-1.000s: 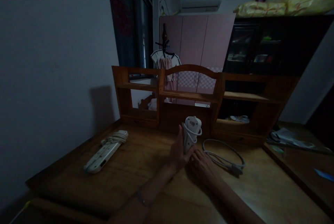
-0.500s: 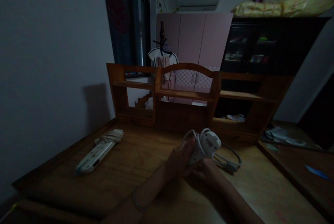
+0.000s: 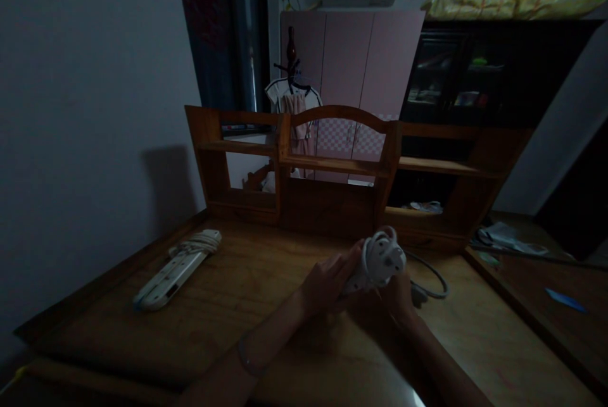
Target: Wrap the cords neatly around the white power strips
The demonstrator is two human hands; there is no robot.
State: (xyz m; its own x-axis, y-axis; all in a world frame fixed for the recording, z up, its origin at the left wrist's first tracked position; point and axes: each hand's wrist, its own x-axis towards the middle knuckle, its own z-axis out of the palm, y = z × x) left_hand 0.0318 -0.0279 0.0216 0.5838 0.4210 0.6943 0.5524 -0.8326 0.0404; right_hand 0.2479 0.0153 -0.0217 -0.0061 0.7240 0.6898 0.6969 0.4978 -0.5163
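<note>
My left hand [image 3: 327, 280] grips the lower part of a white power strip [image 3: 377, 261] held above the wooden desk [image 3: 247, 312], its cord looped around the body. My right hand [image 3: 399, 296] holds the same strip from below and to the right. The rest of the white cord [image 3: 430, 277] trails off to the right on the desk and ends in a plug. A second white power strip [image 3: 173, 268] with its cord bundled on top lies flat at the desk's left side, well away from both hands.
A wooden shelf unit [image 3: 342, 166] stands along the back of the desk with small items in its right cubby. A second desk with papers [image 3: 503, 239] adjoins on the right. Behind are pink wardrobe doors, a coat stand and a wall air conditioner. The room is dim.
The power strip was upright on the desk; now it is tipped rightward and lifted in both hands. My right hand has moved from the desk up under the strip.
</note>
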